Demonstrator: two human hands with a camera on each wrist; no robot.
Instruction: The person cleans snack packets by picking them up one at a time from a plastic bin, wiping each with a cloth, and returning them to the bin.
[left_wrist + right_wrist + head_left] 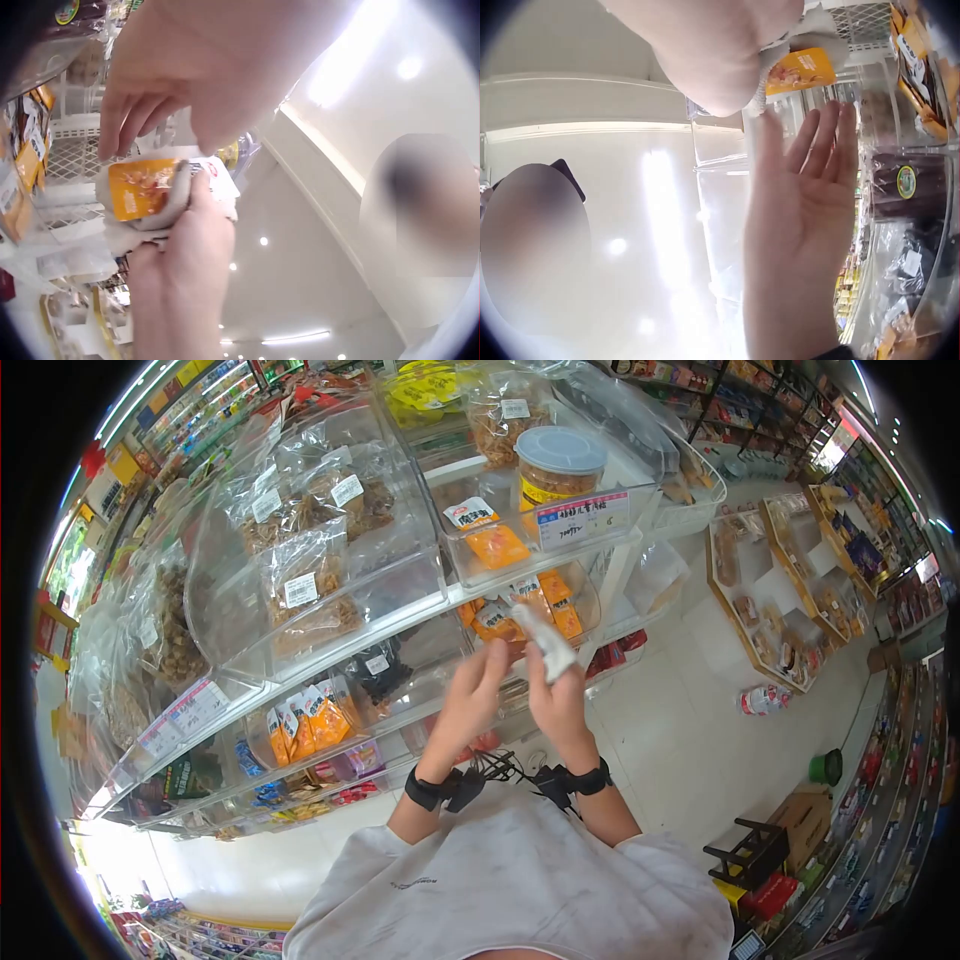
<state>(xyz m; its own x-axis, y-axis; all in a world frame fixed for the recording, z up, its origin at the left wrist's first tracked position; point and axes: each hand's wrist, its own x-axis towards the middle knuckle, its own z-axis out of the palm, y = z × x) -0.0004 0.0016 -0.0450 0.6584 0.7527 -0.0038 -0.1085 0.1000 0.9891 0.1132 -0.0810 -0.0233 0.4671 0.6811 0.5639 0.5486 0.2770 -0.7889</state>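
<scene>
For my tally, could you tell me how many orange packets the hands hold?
1: an orange packet gripped in the right hand; the left hand is open beside it, holding none. Another could be hidden behind the fingers.

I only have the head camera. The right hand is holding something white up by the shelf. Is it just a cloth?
Observer: No. The left wrist view shows the white cloth wrapped round an orange packet, both gripped by the right hand.
Operator: Is the left hand gripping anything on its palm side?
Observer: No. In the right wrist view the left hand shows an open palm with straight fingers and holds nothing.
</scene>
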